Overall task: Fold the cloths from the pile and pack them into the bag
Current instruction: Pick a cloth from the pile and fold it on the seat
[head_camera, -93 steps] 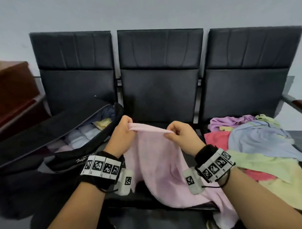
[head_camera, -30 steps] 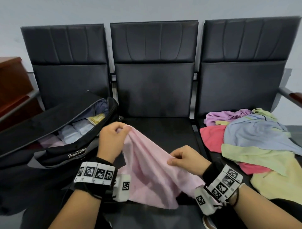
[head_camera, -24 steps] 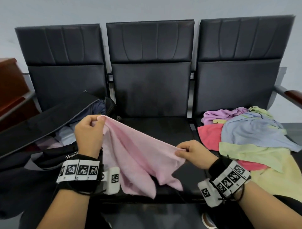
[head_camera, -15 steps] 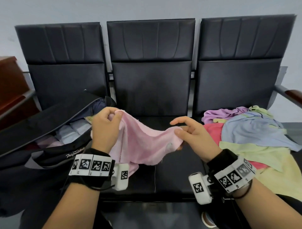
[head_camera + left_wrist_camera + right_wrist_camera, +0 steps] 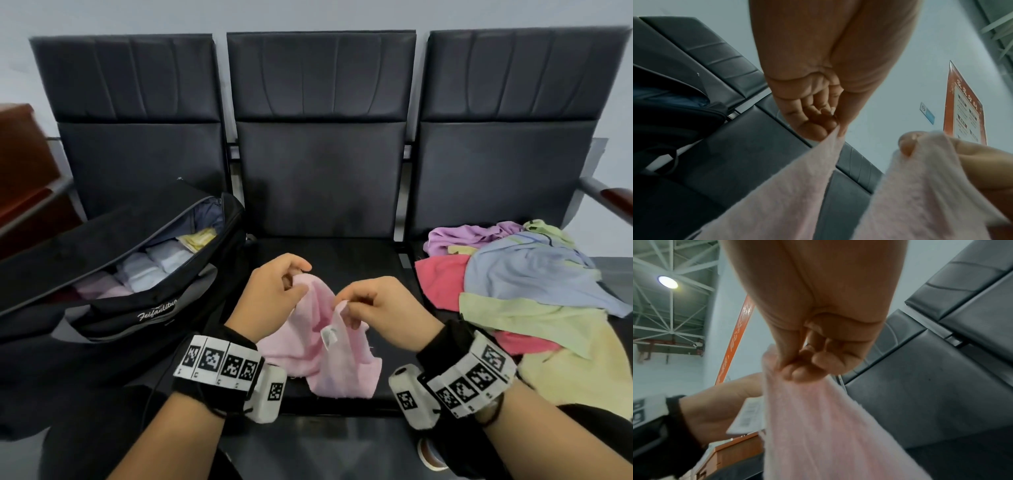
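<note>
A pink cloth hangs over the middle seat, doubled between my two hands, with a white label showing. My left hand pinches one top corner between thumb and fingers, and the left wrist view shows that pinch on the pink cloth. My right hand pinches the other corner close beside it, its fingers curled on the pink cloth. The open black bag lies on the left seat with several folded cloths inside. The cloth pile covers the right seat.
Three black chairs stand in a row against a grey wall, and the middle seat is bare behind my hands. A brown wooden armrest juts out at the far right. Brown furniture stands at the left edge.
My hands have come together from a wide spread, bringing the two pinched corners of the pink cloth side by side. The cloth now hangs doubled and lower over the seat.
</note>
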The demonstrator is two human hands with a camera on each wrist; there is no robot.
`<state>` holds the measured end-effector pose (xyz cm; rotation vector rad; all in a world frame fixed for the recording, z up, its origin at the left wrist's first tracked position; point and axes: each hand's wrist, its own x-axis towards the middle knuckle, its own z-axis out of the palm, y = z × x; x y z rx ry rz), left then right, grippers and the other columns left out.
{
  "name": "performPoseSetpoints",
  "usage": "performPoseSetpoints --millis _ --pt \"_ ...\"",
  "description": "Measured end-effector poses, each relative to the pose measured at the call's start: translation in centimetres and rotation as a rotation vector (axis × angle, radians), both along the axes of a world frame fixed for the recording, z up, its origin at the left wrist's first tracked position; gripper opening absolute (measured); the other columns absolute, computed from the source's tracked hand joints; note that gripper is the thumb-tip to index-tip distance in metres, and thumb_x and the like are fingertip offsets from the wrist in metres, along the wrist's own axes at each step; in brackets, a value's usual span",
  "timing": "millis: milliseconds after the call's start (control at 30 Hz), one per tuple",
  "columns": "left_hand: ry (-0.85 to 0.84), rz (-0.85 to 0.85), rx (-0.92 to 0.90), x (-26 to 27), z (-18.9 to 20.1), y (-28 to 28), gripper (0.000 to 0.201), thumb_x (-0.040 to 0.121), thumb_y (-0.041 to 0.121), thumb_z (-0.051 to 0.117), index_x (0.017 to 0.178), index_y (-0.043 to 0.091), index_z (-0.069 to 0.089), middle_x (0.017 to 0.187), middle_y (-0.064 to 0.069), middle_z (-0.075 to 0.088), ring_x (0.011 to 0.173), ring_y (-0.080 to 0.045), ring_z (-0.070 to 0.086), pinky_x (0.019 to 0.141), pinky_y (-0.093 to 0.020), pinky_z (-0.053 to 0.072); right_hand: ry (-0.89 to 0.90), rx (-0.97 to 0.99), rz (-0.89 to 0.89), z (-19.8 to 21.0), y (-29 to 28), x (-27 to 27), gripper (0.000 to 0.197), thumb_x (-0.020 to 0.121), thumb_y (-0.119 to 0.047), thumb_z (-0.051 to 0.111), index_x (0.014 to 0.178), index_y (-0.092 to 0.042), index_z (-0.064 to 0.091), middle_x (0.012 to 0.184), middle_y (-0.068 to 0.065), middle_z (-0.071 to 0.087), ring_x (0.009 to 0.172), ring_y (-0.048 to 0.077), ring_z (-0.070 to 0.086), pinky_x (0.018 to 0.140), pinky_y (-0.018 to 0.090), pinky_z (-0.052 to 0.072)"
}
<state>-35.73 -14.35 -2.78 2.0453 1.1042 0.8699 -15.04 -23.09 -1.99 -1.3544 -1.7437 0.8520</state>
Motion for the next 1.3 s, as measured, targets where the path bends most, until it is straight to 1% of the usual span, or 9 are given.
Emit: performPoseSetpoints --millis 100,200,367,567,800,1033,1167,1233,1300 --pt "-0.058 -0.003 0.002 0.1 0.4 -0.6 0.027 0.082 0.005 0.074 0.092 0.03 0.069 0.08 0.007 0.069 0.07 -0.004 0.063 0.066 -0.014 0.05 -0.11 0.136 -0.036 0.0 0.5 -1.2 0.01 0.089 -0.012 0.069 0.087 -0.018 0.077 0.086 -0.007 0.057 0.08 0.009 0.058 0.073 0.021 0.047" --pt "-0.113 -0.038 -0.038 0.3 0.9 -1.3 0.013 0.085 0.01 0.077 0.091 0.021 0.074 0.078 0.004 0.072 0.07 -0.007 0.066 0.068 -0.02 0.054 -0.161 0.174 -0.013 0.3 1.0 -2.2 0.014 0.094 -0.013 0.063 0.087 -0.016 0.074 0.095 -0.003 0.059 0.087 0.011 0.059 0.079 0.025 0.048" --pt "-0.194 -0.087 -0.129 0.1 1.5 -1.8 0.011 0.087 0.006 0.074 0.095 0.014 0.076 0.082 -0.002 0.075 0.073 -0.015 0.07 0.072 -0.028 0.058 -0.139 0.198 -0.095 0.1 1.0 -3.2 0.013 0.092 -0.025 0.068 0.08 -0.03 0.071 0.073 -0.014 0.067 0.072 0.005 0.063 0.067 0.017 0.046" --pt "-0.122 -0.17 -0.114 -0.5 1.9 -1.9 0.015 0.092 0.007 0.069 0.101 0.016 0.077 0.088 -0.003 0.075 0.079 -0.022 0.072 0.077 -0.031 0.06 -0.125 0.206 -0.217 -0.6 1.3 -3.7 0.014 0.085 -0.034 0.074 0.08 -0.024 0.068 0.068 -0.005 0.066 0.064 0.011 0.062 0.065 0.035 0.054" --pt "0.006 -0.212 -0.025 -0.9 2.3 -2.3 0.018 0.091 0.013 0.07 0.097 0.027 0.079 0.086 0.002 0.071 0.081 -0.015 0.068 0.078 -0.034 0.056 -0.112 0.21 -0.242 -0.9 1.4 -3.9 0.016 0.084 -0.034 0.076 0.075 -0.023 0.068 0.063 -0.005 0.065 0.061 0.011 0.06 0.059 0.025 0.051" --pt "0.055 -0.157 0.064 -0.6 1.4 -2.0 0.015 0.088 0.016 0.075 0.096 0.027 0.08 0.082 0.01 0.069 0.078 -0.007 0.067 0.074 -0.024 0.054 -0.094 0.162 -0.226 -1.1 1.3 -4.1 0.015 0.09 -0.033 0.07 0.081 -0.022 0.072 0.067 -0.01 0.066 0.063 0.005 0.06 0.059 0.014 0.045" --pt "0.065 -0.102 0.16 -0.6 0.7 -2.1 0.016 0.089 0.006 0.067 0.091 0.019 0.076 0.084 0.012 0.066 0.078 -0.005 0.063 0.07 -0.018 0.048 -0.133 0.168 -0.154 -1.3 1.1 -4.0 0.014 0.093 -0.038 0.064 0.087 -0.028 0.071 0.071 -0.013 0.066 0.067 0.004 0.063 0.061 0.013 0.046" --pt "0.005 -0.051 0.187 -0.7 0.7 -2.1 0.017 0.087 0.0 0.063 0.089 0.016 0.072 0.085 0.01 0.065 0.076 -0.006 0.062 0.066 -0.015 0.046 -0.219 0.117 -0.09 -2.2 1.2 -3.3 0.012 0.09 -0.036 0.065 0.08 -0.029 0.067 0.068 -0.01 0.063 0.064 0.007 0.059 0.059 0.017 0.047" --pt "-0.087 0.026 0.214 -1.0 1.0 -1.9 0.02 0.084 -0.003 0.061 0.087 0.015 0.069 0.083 0.011 0.064 0.075 -0.009 0.061 0.065 -0.013 0.045 -0.32 0.028 -0.029 -3.9 1.3 -2.0 0.027 0.084 -0.031 0.069 0.064 -0.022 0.053 0.058 -0.007 0.05 0.056 0.009 0.047 0.056 0.022 0.039"
